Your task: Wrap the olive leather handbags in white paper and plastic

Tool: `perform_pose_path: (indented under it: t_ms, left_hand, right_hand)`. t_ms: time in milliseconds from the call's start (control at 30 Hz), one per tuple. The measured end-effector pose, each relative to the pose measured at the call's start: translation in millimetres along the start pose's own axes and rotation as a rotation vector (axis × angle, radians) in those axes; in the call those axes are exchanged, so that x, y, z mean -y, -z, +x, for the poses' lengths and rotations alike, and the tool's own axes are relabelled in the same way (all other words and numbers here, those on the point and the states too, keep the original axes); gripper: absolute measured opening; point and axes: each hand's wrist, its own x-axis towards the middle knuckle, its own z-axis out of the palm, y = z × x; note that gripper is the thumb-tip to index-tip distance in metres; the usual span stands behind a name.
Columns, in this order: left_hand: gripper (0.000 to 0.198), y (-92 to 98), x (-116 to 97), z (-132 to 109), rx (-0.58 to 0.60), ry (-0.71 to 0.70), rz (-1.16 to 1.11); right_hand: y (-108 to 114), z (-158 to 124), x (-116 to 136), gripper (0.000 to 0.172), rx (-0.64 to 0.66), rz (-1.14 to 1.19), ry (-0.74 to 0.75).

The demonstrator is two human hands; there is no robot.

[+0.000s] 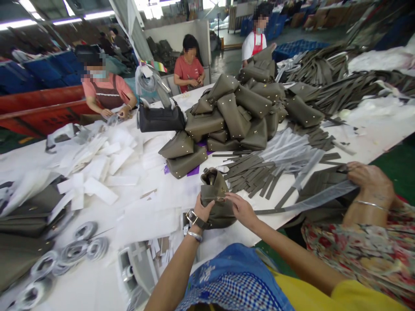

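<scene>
A small olive-brown handbag (pixel 221 214) stands on the table edge just in front of me, its opening facing up and gold-coloured metal fittings on its side. My left hand (pixel 205 210) is closed around the bag's left side, thumb on the front. The fingers of my right hand (pixel 244 210) are bent together at the bag's upper right, fingertips at the metal fitting; whether anything small is between them is too fine to see. Long dark strips (pixel 251 175), some with clear film, lie just beyond.
Behind is a heap of olive-brown bags (pixel 236 108), with a black bag (pixel 161 119) beside it. White sheets (pixel 97 172), rolls of tape (pixel 74 250) and a grey tape dispenser (pixel 138 263) lie left. On my right a co-worker's hand (pixel 369 183) holds a film-covered strip. Several other people work across the table.
</scene>
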Motion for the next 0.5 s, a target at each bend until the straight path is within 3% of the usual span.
perform_pose_path:
  t_ms: [133,267,400,500]
  left_hand:
    - [0.075,24.7,-18,4,0.125,-0.115,0.114]
    - [0.078,42.8,-38,0,0.300,-0.158,0.294]
    - [0.080,26.2,-36,-15,0.411,-0.130,0.452]
    - [0.086,4.6,-30,-28,0.449,-0.113,0.519]
  right_hand:
    - [9,19,3,0.059,-0.051,-0.046,0.155]
    - [25,34,-5,0.026,-0.113,0.059,0.102]
    - [40,64,-43,0.026,-0.250,0.035,-0.072]
    - [39,104,-77,0.030,-0.259,-0.018,-0.170]
